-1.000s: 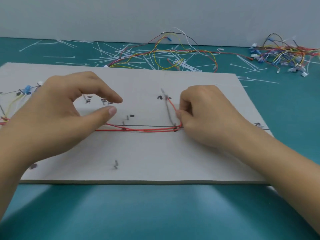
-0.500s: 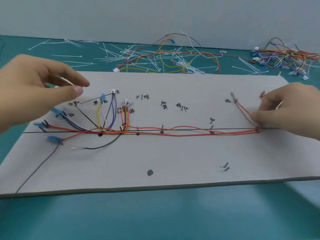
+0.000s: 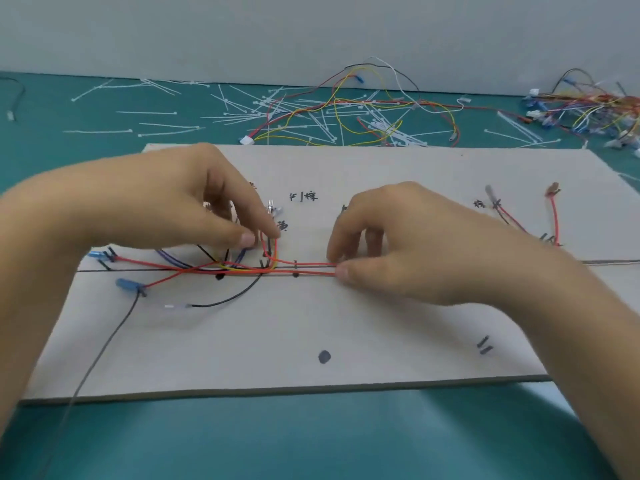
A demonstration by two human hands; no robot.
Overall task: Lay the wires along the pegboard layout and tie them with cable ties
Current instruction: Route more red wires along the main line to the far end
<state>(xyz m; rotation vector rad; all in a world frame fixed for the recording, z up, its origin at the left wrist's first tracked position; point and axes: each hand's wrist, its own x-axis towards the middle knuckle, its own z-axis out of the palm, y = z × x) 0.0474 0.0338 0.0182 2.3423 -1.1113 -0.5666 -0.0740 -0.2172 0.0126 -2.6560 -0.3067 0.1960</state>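
Half a second before, the hands had been far apart, the left lifted away at the upper left and the right out at the right-hand bend of the run. Now both had come to the middle of the board (image 3: 381, 323). The right hand (image 3: 415, 247) pinched the red wires (image 3: 308, 268) between thumb and fingertips, right on the drawn trunk line at centre frame. The left hand (image 3: 187, 216) curled down over the coloured branch (image 3: 273, 251) just left of centre. Whether it pinched those wires or only pressed them, I couldn't tell. To my eye the run was being gathered for tying, though I saw no tie in either hand. The cable ties (image 3: 242, 109) lay scattered on the surface (image 3: 311, 441) across the top of the frame.
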